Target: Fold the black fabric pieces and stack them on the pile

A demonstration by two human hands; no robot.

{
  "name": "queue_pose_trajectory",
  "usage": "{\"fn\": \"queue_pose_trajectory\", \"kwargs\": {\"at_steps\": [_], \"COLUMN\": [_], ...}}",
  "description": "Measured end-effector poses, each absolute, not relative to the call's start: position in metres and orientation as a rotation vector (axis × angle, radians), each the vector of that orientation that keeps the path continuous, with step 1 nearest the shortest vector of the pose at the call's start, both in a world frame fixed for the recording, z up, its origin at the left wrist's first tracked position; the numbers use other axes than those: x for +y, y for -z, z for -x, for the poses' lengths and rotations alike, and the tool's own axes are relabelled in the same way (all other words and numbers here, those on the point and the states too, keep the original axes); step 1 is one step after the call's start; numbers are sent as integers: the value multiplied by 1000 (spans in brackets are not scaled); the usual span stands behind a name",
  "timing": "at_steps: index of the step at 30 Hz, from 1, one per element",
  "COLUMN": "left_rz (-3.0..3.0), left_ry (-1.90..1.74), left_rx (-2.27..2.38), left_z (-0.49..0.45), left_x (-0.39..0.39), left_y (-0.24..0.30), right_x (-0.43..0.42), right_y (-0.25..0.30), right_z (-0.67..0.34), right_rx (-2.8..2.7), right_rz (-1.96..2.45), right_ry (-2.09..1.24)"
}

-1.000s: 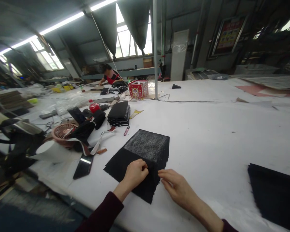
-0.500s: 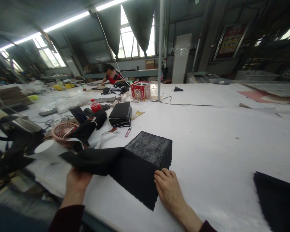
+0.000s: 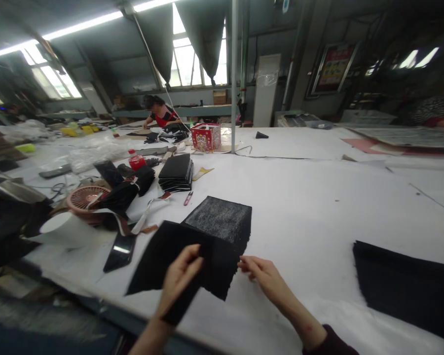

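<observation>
My left hand [image 3: 178, 278] grips a loose piece of black cloth [image 3: 159, 259] and holds it lifted over the near part of the white table [image 3: 318, 197]. Under it lies a stack of black cloth pieces [image 3: 222, 231], the far half of its top greyish. My right hand [image 3: 263, 276] rests at the stack's right near corner, fingers curled and pinching the edge of the cloth.
Another black cloth sheet [image 3: 407, 286] lies at the right. To the left sit a pink fan [image 3: 83, 197], dark bundles [image 3: 128, 190], a pile of black folded pieces [image 3: 175, 172], small snips [image 3: 188, 198] and a red box [image 3: 205, 136]. A person [image 3: 157, 111] works at the far end.
My left hand pulled the top black piece off the stack to the left, then brought it back over the stack. My right hand stayed at the stack's right corner.
</observation>
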State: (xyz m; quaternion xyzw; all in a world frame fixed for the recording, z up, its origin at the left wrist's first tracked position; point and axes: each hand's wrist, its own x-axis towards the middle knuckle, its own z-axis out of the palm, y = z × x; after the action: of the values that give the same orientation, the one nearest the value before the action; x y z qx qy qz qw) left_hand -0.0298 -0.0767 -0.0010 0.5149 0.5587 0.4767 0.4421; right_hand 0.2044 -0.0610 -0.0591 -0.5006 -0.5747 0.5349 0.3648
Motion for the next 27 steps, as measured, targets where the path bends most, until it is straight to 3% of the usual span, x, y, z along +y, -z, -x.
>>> {"fn": "queue_pose_trajectory", "kwargs": {"at_steps": [3, 6, 14, 20, 27], "left_rz": [-1685, -1973, -2665, -2763, -2784], "left_ry": [-986, -784, -347, -279, -352], "left_rx": [1033, 811, 941, 928, 1001], "left_z": [-69, -127, -119, -115, -112], "left_x": [-106, -126, -70, -51, -33], "left_y": [27, 45, 58, 66, 77], "right_x": [-85, -107, -112, -82, -84], "right_y": [46, 42, 70, 71, 99], "right_z": [-248, -293, -347, -310, -266], "right_rx": [-1038, -980, -993, -1566, -1737], "right_rz": [1257, 1308, 1674, 1904, 1965], "right_ry": [-1708, -1721, -1547, -860, -96]}}
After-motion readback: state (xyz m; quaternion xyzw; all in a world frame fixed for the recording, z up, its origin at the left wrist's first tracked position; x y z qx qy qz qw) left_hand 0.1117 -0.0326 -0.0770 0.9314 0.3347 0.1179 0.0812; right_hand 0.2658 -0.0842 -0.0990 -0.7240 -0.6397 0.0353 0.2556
